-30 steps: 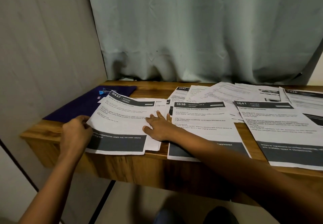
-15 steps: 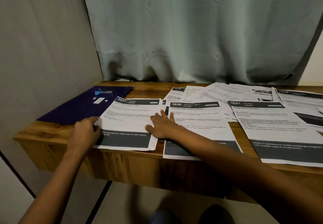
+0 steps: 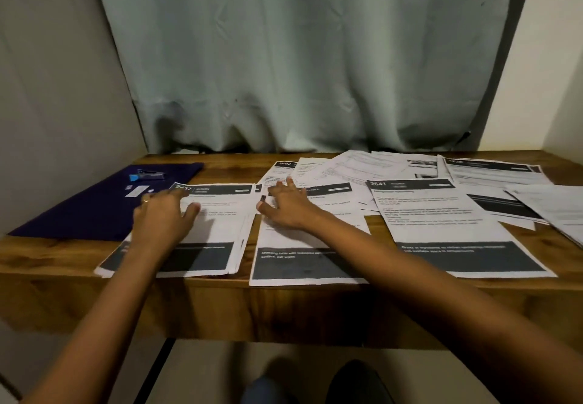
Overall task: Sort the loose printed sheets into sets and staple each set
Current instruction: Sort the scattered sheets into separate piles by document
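Printed sheets with dark header and footer bands lie across a wooden desk [image 3: 284, 302]. The stack headed 2437 [image 3: 220, 211] is at the left front, with my left hand [image 3: 164, 217] lying flat on it, fingers spread. Beside it lies the 3638 stack [image 3: 303, 246], and my right hand [image 3: 287, 206] rests open on its upper part. To the right is the sheet headed 2641 [image 3: 441, 220]. A small blue stapler [image 3: 146, 176] sits on a dark purple folder [image 3: 94, 211] at the far left.
More loose sheets [image 3: 378, 165] overlap at the back and along the right edge [image 3: 552, 205]. A grey curtain [image 3: 299, 56] hangs behind the desk and a wall [image 3: 56, 88] closes the left side. Several sheets overhang the desk's front edge.
My left hand has moved from the left edge of the 2437 stack onto its top. My right hand has shifted from that stack's right edge onto the 3638 stack. The camera has come closer.
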The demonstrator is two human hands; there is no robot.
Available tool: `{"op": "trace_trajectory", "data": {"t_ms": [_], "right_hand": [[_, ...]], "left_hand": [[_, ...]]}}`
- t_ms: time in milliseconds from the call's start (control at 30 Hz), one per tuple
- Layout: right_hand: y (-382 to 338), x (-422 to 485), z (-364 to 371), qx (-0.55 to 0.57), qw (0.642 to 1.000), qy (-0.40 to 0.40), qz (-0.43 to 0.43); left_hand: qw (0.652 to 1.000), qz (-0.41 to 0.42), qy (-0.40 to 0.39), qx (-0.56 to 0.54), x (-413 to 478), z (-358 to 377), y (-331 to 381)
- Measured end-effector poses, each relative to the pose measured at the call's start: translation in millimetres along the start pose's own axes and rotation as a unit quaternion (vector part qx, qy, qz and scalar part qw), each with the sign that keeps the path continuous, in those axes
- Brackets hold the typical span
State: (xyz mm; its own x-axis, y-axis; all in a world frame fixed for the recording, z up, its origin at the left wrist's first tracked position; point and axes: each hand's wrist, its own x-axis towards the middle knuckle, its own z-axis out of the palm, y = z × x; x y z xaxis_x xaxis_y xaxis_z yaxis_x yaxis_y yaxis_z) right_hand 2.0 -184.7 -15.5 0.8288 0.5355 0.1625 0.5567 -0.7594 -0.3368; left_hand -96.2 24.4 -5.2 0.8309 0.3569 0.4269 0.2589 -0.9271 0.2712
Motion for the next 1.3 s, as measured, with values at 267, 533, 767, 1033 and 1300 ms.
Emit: {"op": "trace_trajectory", "data": {"t_ms": [267, 533, 767, 1033, 1300], "right_hand": [[99.8, -26.7, -63.2, -0.021, 0.990, 0.070, 0.118], [201.9, -48.1, -86.9, -0.013, 0.975, 0.059, 0.215], [248.4, -38.8, -100.0, 0.065, 0.958, 0.106, 0.259], [287.5, 2.4, -109.7, 0.065, 0.937, 0.127, 0.319], [288.4, 52.1, -95.4, 0.109, 0.910, 0.153, 0.370]], "left_hand": [[0.989, 0.116, -0.013, -0.090, 22.3, 18.5, 130.5], [0.962, 0.215, -0.088, -0.144, 42.2, 72.2, 236.8], [0.940, 0.268, -0.163, -0.136, 58.5, 114.2, 278.3], [0.919, 0.306, -0.227, -0.099, 49.1, 159.3, 292.4], [0.917, 0.317, -0.240, -0.033, 45.0, 187.4, 292.5]]}}
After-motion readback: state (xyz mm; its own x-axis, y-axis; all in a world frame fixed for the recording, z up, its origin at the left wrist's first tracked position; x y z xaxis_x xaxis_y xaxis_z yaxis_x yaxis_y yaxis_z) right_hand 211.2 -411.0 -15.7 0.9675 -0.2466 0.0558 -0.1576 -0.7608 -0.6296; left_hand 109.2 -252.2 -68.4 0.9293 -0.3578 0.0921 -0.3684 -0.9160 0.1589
